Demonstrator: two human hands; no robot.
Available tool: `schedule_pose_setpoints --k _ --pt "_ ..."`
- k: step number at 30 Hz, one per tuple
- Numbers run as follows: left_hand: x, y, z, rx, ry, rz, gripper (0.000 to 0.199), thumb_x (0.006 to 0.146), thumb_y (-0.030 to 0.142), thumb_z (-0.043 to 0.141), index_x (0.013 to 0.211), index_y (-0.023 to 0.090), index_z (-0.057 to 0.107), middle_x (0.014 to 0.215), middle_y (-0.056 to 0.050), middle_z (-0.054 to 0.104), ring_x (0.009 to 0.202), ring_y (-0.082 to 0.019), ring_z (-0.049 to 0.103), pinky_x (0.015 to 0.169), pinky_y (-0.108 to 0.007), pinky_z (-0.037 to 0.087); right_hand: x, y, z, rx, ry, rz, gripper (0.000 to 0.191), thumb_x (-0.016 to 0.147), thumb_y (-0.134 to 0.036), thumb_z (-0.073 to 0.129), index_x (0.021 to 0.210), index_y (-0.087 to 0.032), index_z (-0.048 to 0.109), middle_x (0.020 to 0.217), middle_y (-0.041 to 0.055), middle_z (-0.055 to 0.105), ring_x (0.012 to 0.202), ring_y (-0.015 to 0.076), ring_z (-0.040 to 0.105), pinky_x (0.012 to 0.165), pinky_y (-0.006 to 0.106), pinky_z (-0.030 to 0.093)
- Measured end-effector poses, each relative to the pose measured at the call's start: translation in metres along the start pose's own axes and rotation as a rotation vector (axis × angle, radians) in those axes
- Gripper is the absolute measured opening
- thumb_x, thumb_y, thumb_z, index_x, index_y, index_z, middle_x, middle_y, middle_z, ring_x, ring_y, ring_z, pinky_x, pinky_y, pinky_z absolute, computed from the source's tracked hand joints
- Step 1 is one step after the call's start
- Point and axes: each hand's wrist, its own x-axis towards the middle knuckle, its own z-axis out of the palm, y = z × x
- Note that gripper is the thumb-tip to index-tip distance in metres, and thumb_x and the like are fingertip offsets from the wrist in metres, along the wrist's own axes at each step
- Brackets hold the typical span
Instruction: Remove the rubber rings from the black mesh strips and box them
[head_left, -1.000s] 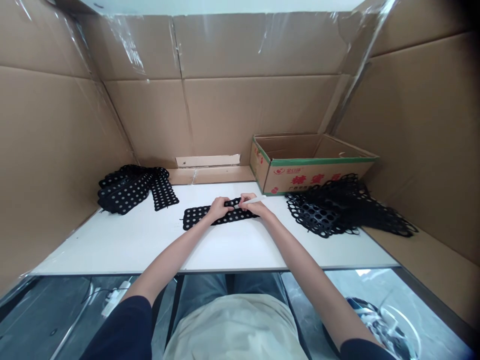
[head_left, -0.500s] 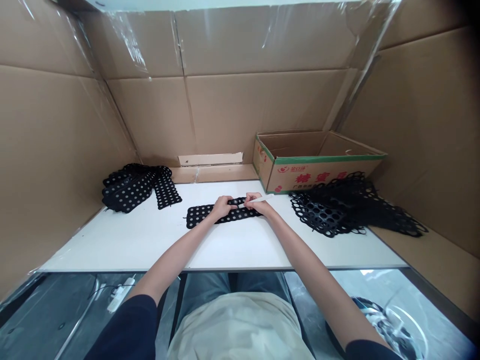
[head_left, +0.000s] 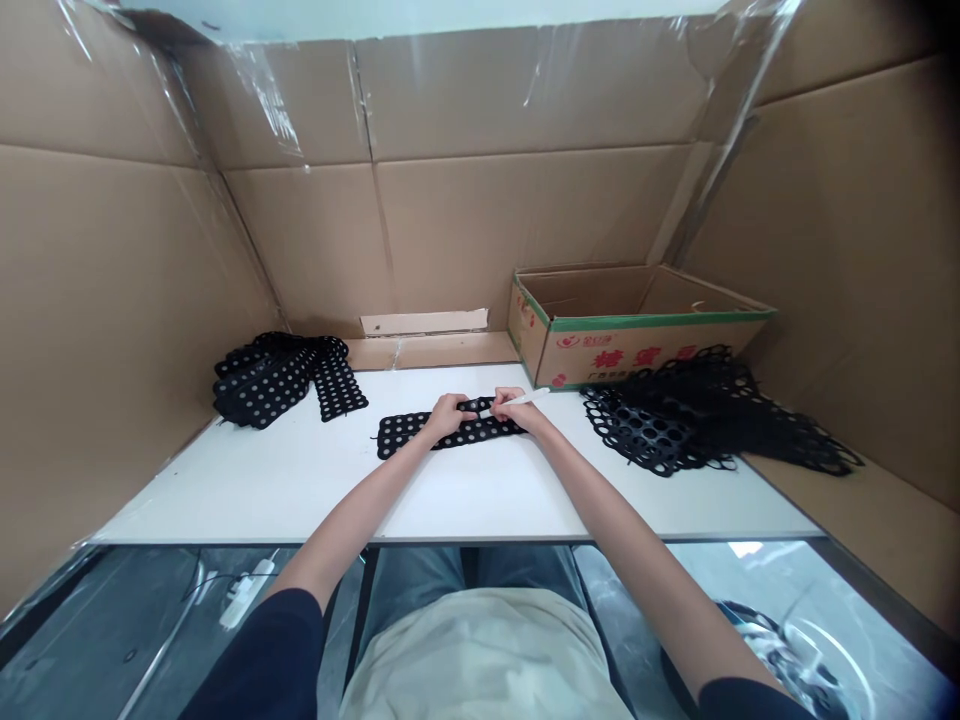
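Observation:
A black fabric strip (head_left: 405, 430) with rows of round holes lies flat on the white table, in front of my body. My left hand (head_left: 448, 415) is closed on its upper middle, the thumb pointing right toward the other hand. Between the fingers of my right hand (head_left: 513, 406) is a slim white pen-like tool (head_left: 534, 396); its lower end meets the strip near my left thumb. The exact kind of tool is too small to tell. My right hand rests over the strip's right end and hides part of it.
A pile of black holed fabric strips (head_left: 266, 385) lies at the back left. Black open-mesh fabric (head_left: 675, 430) spreads at the right, against a cardboard box (head_left: 570, 350) with green edging. Cardboard walls (head_left: 450, 220) enclose the white table (head_left: 480, 505) at the back and sides.
The whole view has shifted slightly. Both hands keep nearly the same place on the strip, and the white tool still touches it near my left thumb.

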Motion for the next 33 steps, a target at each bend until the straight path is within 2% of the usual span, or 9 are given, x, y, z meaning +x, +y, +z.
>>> schedule_pose_setpoints --k 7,13,18,22,27,30,33 --pt "0.001 -0.001 0.0 -0.067 -0.008 -0.019 0.019 0.064 0.031 0.061 0.064 0.013 0.057 0.059 0.004 0.05 0.063 -0.012 0.047 0.061 -0.023 0.034 -0.002 -0.002 -0.002 0.007 -0.006 0.006 0.014 0.054 -0.017 0.053 0.05 -0.019 0.04 0.039 -0.0067 0.047 0.038 0.0073 0.038 0.042 0.021 0.025" --pt "0.003 -0.003 -0.003 -0.102 -0.059 0.003 0.023 0.063 0.035 0.061 0.061 0.013 0.056 0.055 0.005 0.047 0.058 -0.011 0.045 0.058 -0.023 0.034 -0.003 -0.002 -0.002 0.021 0.011 -0.006 0.014 0.055 -0.018 0.055 0.051 -0.019 0.042 0.04 -0.0068 0.047 0.039 0.0076 0.038 0.043 0.021 0.026" --pt "0.006 -0.009 -0.002 -0.143 -0.058 0.008 0.024 0.063 0.036 0.06 0.064 0.013 0.058 0.058 0.004 0.052 0.061 -0.012 0.047 0.061 -0.024 0.036 -0.002 -0.004 -0.001 -0.01 -0.028 0.015 0.016 0.054 -0.017 0.055 0.048 -0.019 0.041 0.038 -0.0065 0.047 0.038 0.0072 0.038 0.041 0.021 0.024" --pt "0.006 -0.009 -0.004 -0.164 -0.072 0.001 0.024 0.063 0.036 0.06 0.064 0.013 0.057 0.06 0.003 0.053 0.062 -0.013 0.048 0.062 -0.024 0.036 -0.003 -0.004 0.001 -0.001 0.013 0.031 0.016 0.055 -0.017 0.058 0.05 -0.018 0.042 0.038 -0.006 0.048 0.038 0.0074 0.039 0.042 0.021 0.025" --pt "0.008 -0.003 -0.019 -0.047 -0.167 0.032 0.025 0.064 0.038 0.06 0.069 0.014 0.059 0.065 0.002 0.057 0.066 -0.016 0.051 0.066 -0.027 0.039 -0.004 -0.003 -0.006 0.151 0.141 0.012 0.022 0.057 -0.021 0.057 0.049 -0.019 0.037 0.038 -0.0063 0.041 0.037 0.0066 0.034 0.039 0.021 0.021" --pt "0.006 0.003 -0.033 0.064 -0.219 0.068 0.027 0.064 0.036 0.06 0.081 0.014 0.062 0.08 -0.003 0.063 0.078 -0.02 0.054 0.075 -0.029 0.04 -0.004 -0.003 -0.01 0.212 0.219 -0.004 0.026 0.058 -0.022 0.058 0.048 -0.019 0.034 0.038 -0.0065 0.037 0.037 0.0061 0.032 0.038 0.021 0.018" --pt "0.002 0.008 -0.042 0.118 -0.271 0.107 0.031 0.065 0.03 0.06 0.093 0.016 0.063 0.096 -0.005 0.064 0.086 -0.02 0.055 0.081 -0.029 0.039 -0.007 -0.007 -0.01 0.175 0.151 -0.004 0.02 0.059 -0.024 0.062 0.054 -0.018 0.044 0.043 -0.0053 0.046 0.04 0.0064 0.038 0.041 0.021 0.024"
